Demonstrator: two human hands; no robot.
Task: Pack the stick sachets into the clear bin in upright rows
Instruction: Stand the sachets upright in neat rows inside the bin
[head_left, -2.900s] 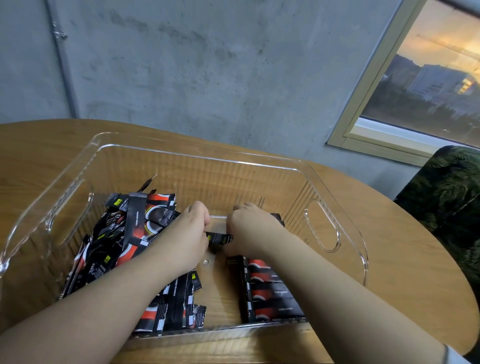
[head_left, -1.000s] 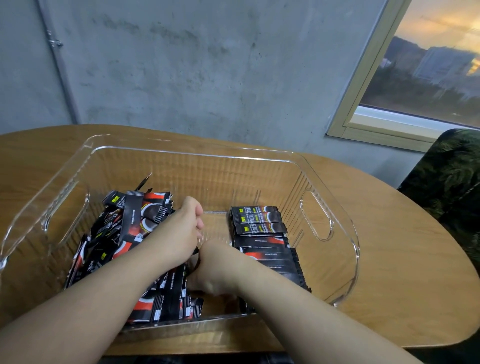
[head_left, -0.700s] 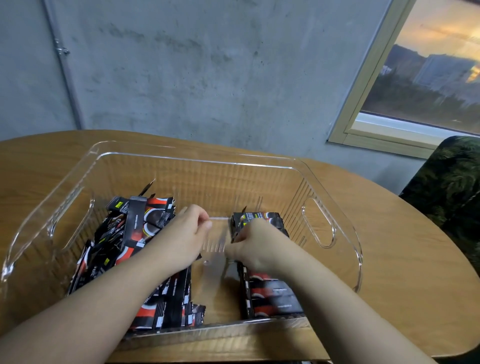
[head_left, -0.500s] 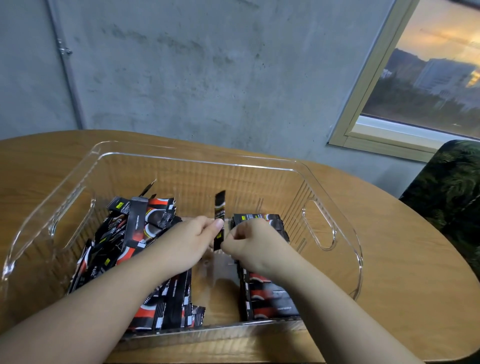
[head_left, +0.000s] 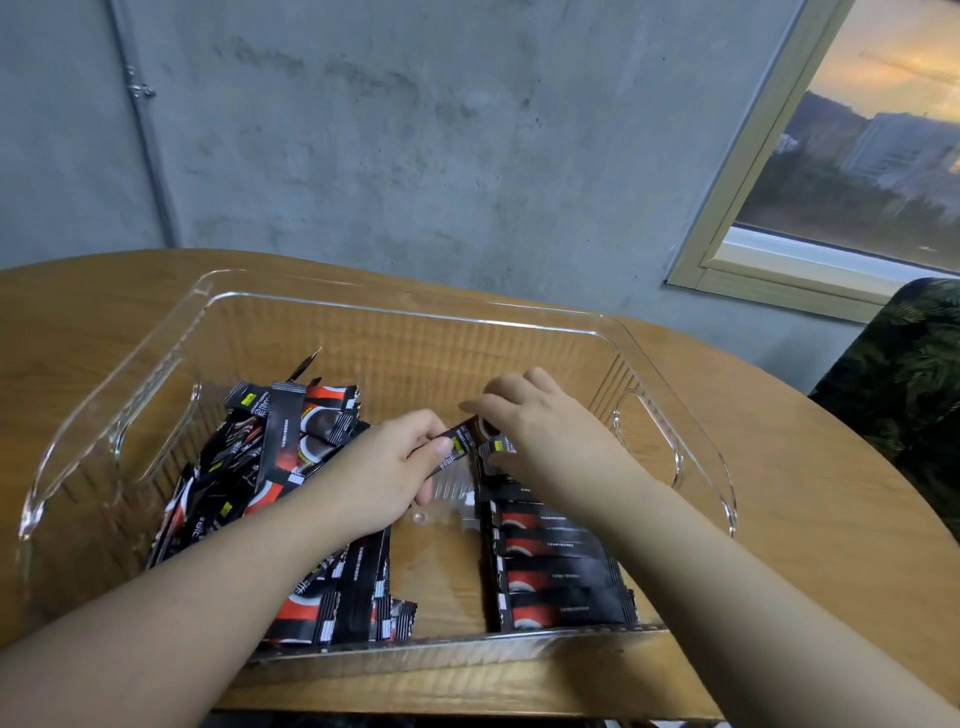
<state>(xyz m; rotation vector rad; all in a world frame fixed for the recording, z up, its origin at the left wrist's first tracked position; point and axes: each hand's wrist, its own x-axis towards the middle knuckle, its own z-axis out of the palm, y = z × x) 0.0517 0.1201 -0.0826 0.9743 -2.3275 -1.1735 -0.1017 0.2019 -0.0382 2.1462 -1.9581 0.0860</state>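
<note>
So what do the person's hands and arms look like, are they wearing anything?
Both forearms are bare up to the picture's edge: no sleeves show. The left hand and the right hand have no gloves, and no rings, watch or bracelet can be seen. The fingernails look short and unpainted.

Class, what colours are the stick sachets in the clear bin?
Mostly black with red and white markings, seen in the head view on the stick sachets.

Sachets (head_left: 291, 457): we see white print and yellow tags, too blurred to read.
Held sachet (head_left: 460, 441): print unreadable too.
Bin (head_left: 415, 312): we find no lettering.
</note>
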